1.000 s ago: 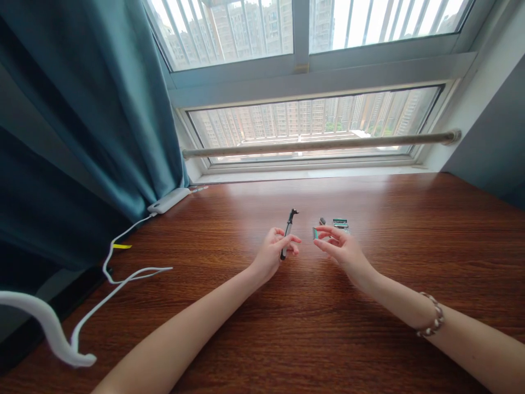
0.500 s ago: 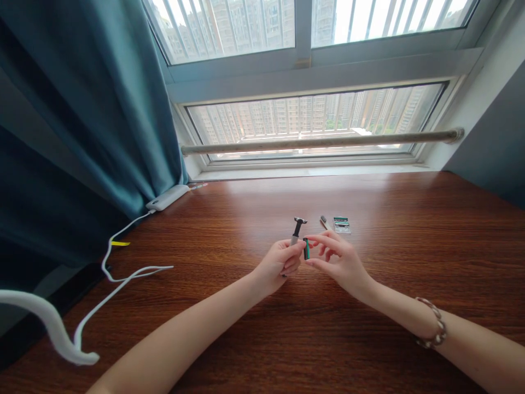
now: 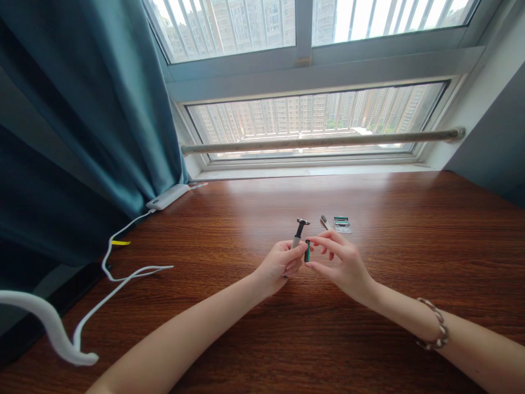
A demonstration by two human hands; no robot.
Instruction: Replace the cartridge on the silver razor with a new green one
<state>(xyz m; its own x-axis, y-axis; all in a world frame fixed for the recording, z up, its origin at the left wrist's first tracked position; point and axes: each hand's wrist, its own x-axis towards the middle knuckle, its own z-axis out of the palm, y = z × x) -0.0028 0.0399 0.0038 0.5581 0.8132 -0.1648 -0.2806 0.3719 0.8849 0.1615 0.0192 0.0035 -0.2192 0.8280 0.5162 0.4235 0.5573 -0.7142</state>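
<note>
My left hand point(image 3: 279, 265) is closed around the grey grip of a razor handle point(image 3: 298, 234), whose black neck and T-shaped top point up and away from me. Between the thumb and fingertips of my right hand point(image 3: 343, 261) stands a small black and green razor blade cartridge point(image 3: 307, 251), held upright by its two ends. The cartridge is close beside my left thumb and fingertips; whether they touch it I cannot tell. A clear blade case point(image 3: 342, 225) with green and black cartridges lies beyond my right hand.
A brush-like item point(image 3: 325, 221) lies left of the case, partly hidden by my right hand. White cables point(image 3: 123, 280) run over the left of the wooden table point(image 3: 229, 339) to a white power strip point(image 3: 169, 197). A blue curtain point(image 3: 135, 109) hangs at left; a window rail point(image 3: 320, 143) crosses behind.
The razor handle has shifted slightly right in my left hand's grasp. The cartridge has moved a few pixels right and down. Both hands keep their hold.
</note>
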